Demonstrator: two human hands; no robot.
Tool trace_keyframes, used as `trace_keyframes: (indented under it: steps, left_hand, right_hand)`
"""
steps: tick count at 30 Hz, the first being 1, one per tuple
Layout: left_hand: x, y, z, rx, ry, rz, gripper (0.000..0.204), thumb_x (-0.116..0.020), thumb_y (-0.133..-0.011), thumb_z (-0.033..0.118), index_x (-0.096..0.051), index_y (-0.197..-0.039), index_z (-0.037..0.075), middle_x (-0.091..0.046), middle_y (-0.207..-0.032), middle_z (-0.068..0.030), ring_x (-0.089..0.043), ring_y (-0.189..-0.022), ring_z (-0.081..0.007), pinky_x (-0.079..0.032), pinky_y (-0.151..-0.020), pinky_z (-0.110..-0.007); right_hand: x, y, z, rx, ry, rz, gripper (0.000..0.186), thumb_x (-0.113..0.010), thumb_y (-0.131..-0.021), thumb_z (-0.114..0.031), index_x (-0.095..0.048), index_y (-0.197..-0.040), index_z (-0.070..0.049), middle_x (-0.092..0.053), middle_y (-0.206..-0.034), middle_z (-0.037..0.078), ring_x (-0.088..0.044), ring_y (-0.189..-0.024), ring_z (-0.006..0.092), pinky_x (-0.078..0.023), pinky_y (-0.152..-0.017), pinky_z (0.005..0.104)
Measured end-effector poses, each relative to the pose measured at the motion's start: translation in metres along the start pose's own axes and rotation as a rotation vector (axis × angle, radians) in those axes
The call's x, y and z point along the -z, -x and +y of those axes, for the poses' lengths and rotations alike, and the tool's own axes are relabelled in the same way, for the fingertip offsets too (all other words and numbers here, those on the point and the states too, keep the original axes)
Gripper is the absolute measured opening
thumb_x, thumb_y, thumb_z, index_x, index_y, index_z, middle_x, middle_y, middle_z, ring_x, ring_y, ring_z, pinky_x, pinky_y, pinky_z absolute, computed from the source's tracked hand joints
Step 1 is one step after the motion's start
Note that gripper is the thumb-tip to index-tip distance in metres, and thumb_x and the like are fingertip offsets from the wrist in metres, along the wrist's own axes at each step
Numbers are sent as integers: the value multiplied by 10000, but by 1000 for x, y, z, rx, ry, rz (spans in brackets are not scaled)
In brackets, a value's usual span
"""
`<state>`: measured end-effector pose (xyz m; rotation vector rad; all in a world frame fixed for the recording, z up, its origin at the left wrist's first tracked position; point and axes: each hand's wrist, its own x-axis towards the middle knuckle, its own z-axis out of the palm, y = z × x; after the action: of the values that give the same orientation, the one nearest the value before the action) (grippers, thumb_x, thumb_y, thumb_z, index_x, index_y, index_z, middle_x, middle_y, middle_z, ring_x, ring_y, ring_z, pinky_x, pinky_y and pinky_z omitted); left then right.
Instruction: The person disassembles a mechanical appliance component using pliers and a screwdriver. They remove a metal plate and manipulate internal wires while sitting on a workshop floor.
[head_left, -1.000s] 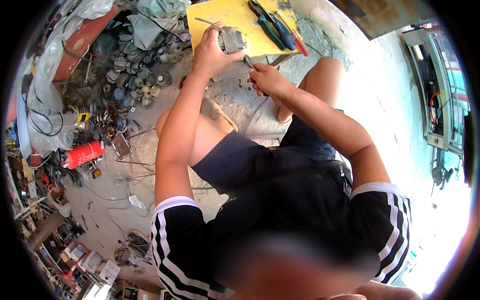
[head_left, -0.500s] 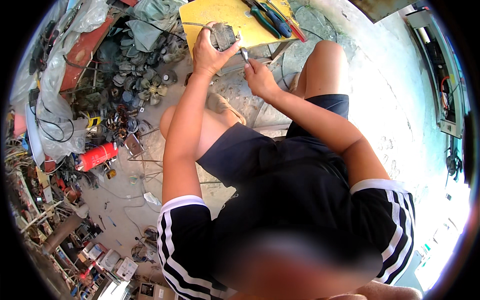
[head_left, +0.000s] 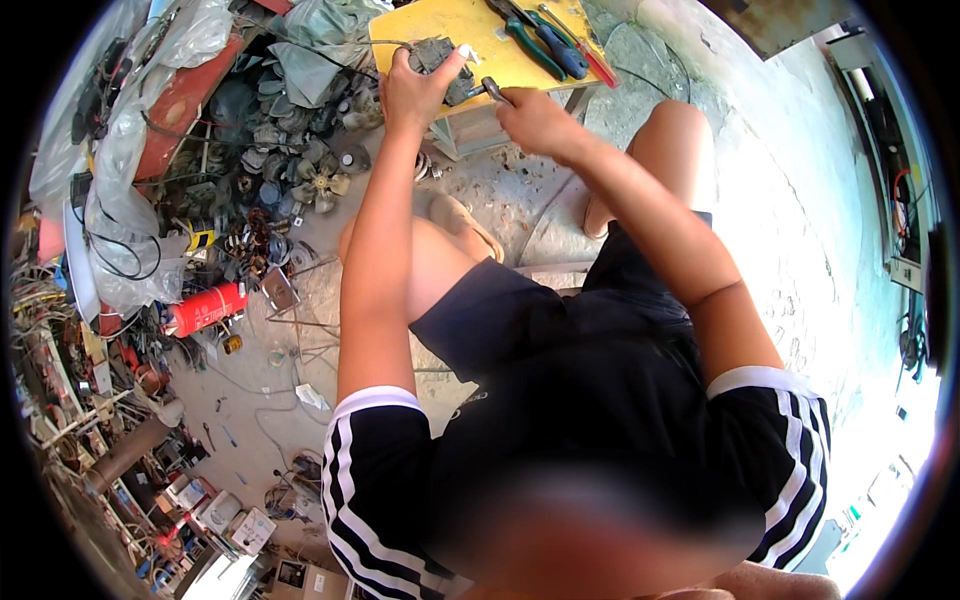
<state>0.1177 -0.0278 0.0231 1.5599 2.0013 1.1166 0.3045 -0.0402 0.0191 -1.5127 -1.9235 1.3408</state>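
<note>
The left hand [head_left: 412, 92] is curled around a grey block [head_left: 433, 57], thumb and fingers spread across it, at the near edge of the yellow worktop [head_left: 398, 28]. The right hand [head_left: 537, 122] is closed around a metal tool [head_left: 492, 90], its head just beside the block; whether they touch, I cannot tell. Green-handled pliers [head_left: 536, 52], a blue-handled tool [head_left: 563, 53] and a red-handled screwdriver [head_left: 600, 68] lie to the right.

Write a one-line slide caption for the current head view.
Left hand grips a grey block at a yellow tabletop while the right hand holds a metal tool near it.
</note>
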Motion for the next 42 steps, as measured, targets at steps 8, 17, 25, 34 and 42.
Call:
trace_keyframes:
  steps: [8, 17, 25, 34, 42]
  left_hand:
    - [10, -39, -2, 172, 111, -82, 987, -674, -641, 743, -591, -1191, -71, -639, -1166, -249, -599, -1118, -373, -437, -973, -425]
    - [-8, -67, -16, 327, 114, 139, 1007, -689, -621, 739, -602, -1094, -145, -619, -1163, -306, -611, -1108, -371, -459, -943, -401]
    - [-2, -81, 4, 366, -55, 61, 939, -673, -606, 791, -699, -880, -107, -662, -1051, -280, -641, -1047, -379, -502, -870, -433]
    - [-16, -87, -5, 242, -108, 229, 745, -567, -759, 705, -720, -1002, 17, -699, -1022, -206, -638, -1030, -369, -468, -911, -434]
    - [-3, -93, 8, 278, -266, -3, 744, -563, -740, 714, -744, -909, 13, -711, -1010, -190, -668, -991, -337, -501, -860, -409]
  right_hand:
    - [58, -50, -71, -303, -119, -351, 259, -517, -956, -222, -544, -783, -31, -495, -671, 4, -391, -466, 78, -278, -400, 246]
    - [68, -89, -123, -397, 86, -538, 221, -501, -940, -180, -528, -752, -67, -528, -656, -20, -440, -456, 4, -366, -382, 147]
    - [49, -171, -94, -475, 200, -689, 255, -534, -929, -200, -499, -684, -140, -484, -578, -60, -447, -434, 50, -389, -354, 164]
    - [46, -176, -114, -418, 370, -710, 226, -628, -866, -279, -511, -706, -169, -510, -594, -55, -452, -437, 53, -406, -373, 169]
    - [43, -179, -124, -453, 409, -661, 13, -574, -820, -119, -583, -829, -118, -577, -638, 9, -496, -442, 89, -438, -384, 202]
